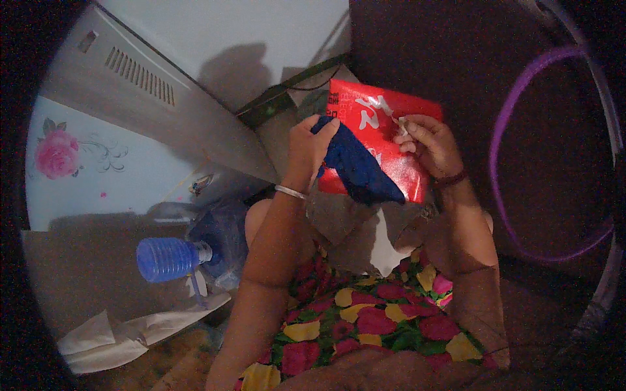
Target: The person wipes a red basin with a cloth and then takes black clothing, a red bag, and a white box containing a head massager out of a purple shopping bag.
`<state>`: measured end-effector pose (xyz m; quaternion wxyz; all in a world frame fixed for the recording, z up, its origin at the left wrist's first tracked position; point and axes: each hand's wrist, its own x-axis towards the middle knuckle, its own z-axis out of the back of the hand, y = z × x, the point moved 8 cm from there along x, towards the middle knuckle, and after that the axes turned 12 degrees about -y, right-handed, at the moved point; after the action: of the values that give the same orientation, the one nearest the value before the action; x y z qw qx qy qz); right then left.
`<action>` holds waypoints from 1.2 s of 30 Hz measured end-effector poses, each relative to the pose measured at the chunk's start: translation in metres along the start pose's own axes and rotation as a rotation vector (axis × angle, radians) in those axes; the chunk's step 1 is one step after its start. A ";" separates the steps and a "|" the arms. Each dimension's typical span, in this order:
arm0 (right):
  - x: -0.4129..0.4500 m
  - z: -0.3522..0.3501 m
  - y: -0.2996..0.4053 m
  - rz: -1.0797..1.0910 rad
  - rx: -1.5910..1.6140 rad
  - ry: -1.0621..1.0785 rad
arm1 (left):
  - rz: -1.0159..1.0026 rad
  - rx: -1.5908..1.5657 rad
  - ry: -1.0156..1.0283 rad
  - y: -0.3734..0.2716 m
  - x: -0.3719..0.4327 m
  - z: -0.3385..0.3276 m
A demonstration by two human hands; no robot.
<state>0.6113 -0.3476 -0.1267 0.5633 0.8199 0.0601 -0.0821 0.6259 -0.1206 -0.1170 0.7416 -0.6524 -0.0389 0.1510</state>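
Observation:
My left hand (313, 146) grips a folded dark blue cloth (362, 166) by its upper end. The cloth hangs slantwise down to the right, across the front of a red glossy packet (367, 97) that bears writing. On the right, my right hand (433, 144) pinches a small whitish piece (403, 126), too small to name, over the packet's right side. How the packet is supported cannot be made out. Below the hands, a white scrap (384, 249) of paper or cloth lies by my lap, over the edge of a flowered garment (376, 313).
At the left, a blue ribbed hand pump (168, 259) sits on a large water jug (222, 234). A pale panel with a pink rose (56, 154) and a vented casing (139, 76) stand beyond. A purple hoop (499, 141) is at the right.

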 end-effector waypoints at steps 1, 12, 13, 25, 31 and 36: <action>0.001 0.003 -0.001 -0.007 0.011 -0.008 | -0.034 0.034 0.004 0.001 0.002 0.000; -0.007 0.010 0.003 0.024 0.010 -0.041 | -0.008 -0.141 -0.004 0.009 0.003 -0.009; -0.007 0.009 0.006 0.036 -0.019 -0.040 | -0.026 -0.103 -0.023 0.004 0.001 -0.009; -0.019 0.001 0.044 0.675 -0.713 -0.266 | 0.008 -0.096 0.017 0.009 0.002 -0.008; -0.016 0.021 0.043 0.454 -0.241 -0.291 | 0.034 -0.222 0.008 0.040 0.025 -0.002; -0.015 0.067 0.035 0.367 -0.257 -0.454 | 0.069 -0.153 -0.068 0.029 0.014 -0.001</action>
<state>0.5991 -0.4229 -0.1148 0.6669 0.6998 -0.2060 -0.1518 0.6345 -0.1149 -0.1477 0.6823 -0.7026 -0.0529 0.1949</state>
